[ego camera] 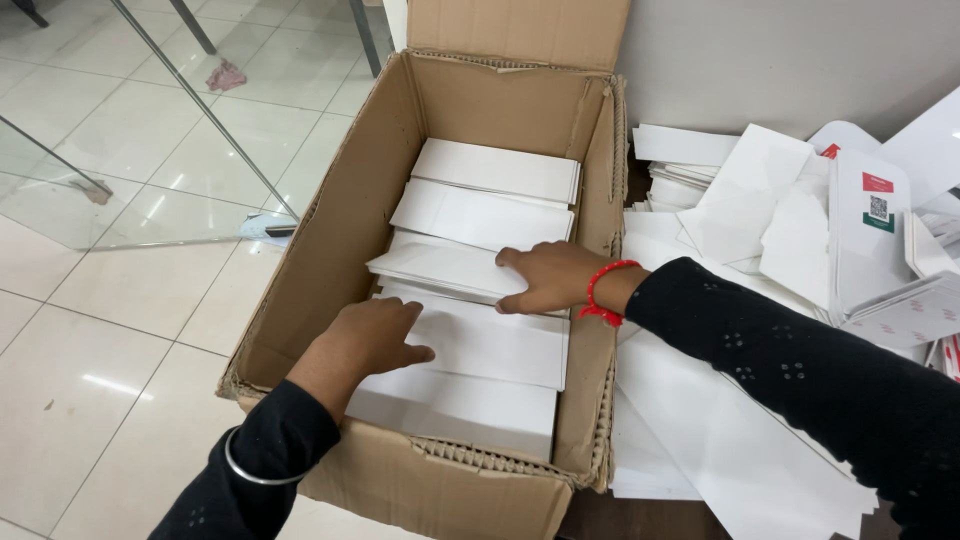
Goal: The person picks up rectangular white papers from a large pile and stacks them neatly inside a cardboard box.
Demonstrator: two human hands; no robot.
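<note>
- Head view: carton (pixel 350 230) holds white flat packs (pixel 480 215), overlapping front to back.
- Left hand (pixel 370 335) curled, knuckles up, resting on a near pack (pixel 500 345); no grip visible.
- Right hand (pixel 550 277) flat, fingers spread on a middle pack (pixel 440 268), pressing, not clasping.
- Packs likely light, stiff card, smooth and slippery; corners would dent. Best taken by the long edges.
- Hidden: stack depth, pack undersides, left fingertips. Loose white sheets (pixel 740 450) right of the carton, cut off by the frame.

We wear black sleeves with tiny dots, maybe sparkly. Near the cardboard box (pixel 400 180), our left wrist has a silver bangle (pixel 255 470); our right wrist has a red thread band (pixel 603 295).
</note>
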